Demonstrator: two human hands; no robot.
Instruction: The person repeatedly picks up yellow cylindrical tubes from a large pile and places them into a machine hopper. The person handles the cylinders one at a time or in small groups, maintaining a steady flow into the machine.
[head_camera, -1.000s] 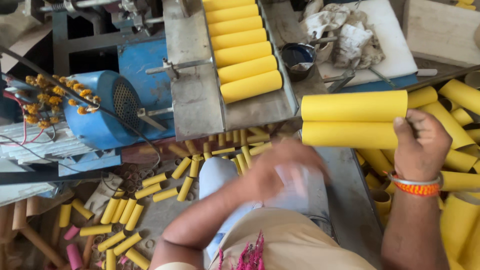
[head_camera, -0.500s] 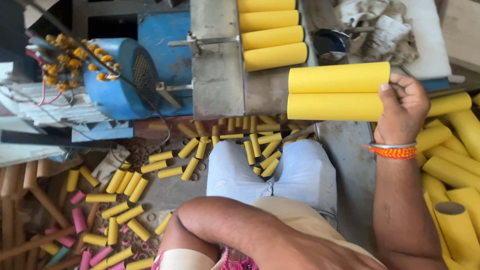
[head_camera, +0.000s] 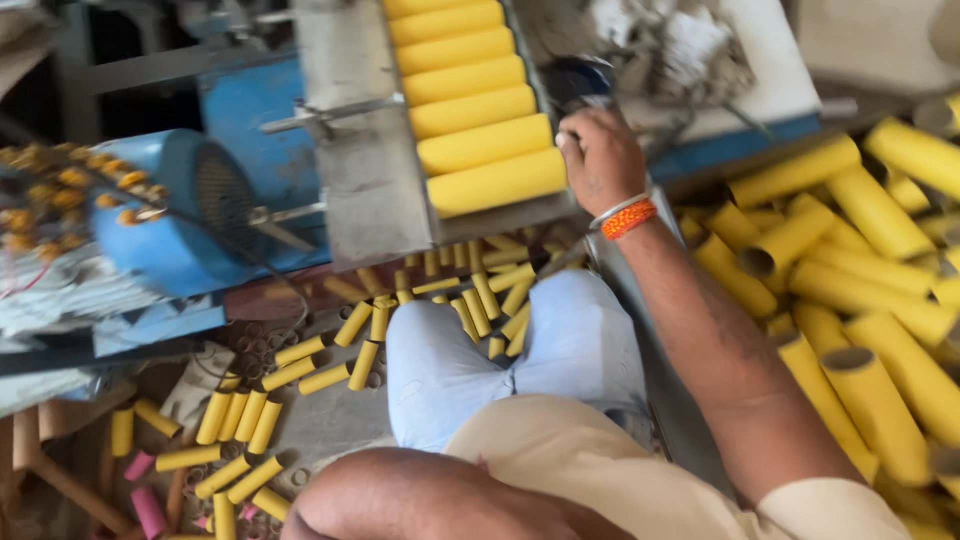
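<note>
Right hand (head_camera: 600, 160) sits knuckles-up at the end of the nearest yellow tube (head_camera: 495, 183) in the row on the grey tray (head_camera: 365, 190), fingers curled but I honestly can't tell if it's pinching anything, and only the left forearm (head_camera: 420, 497) shows.

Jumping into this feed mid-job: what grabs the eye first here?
The row of long yellow tubes lying side by side on the grey metal tray at top centre stands out first, with the right hand, an orange bangle at its wrist, at the row's right edge. A heap of large yellow tubes fills the right side, and short yellow tube pieces litter the floor beside a blue motor.
</note>
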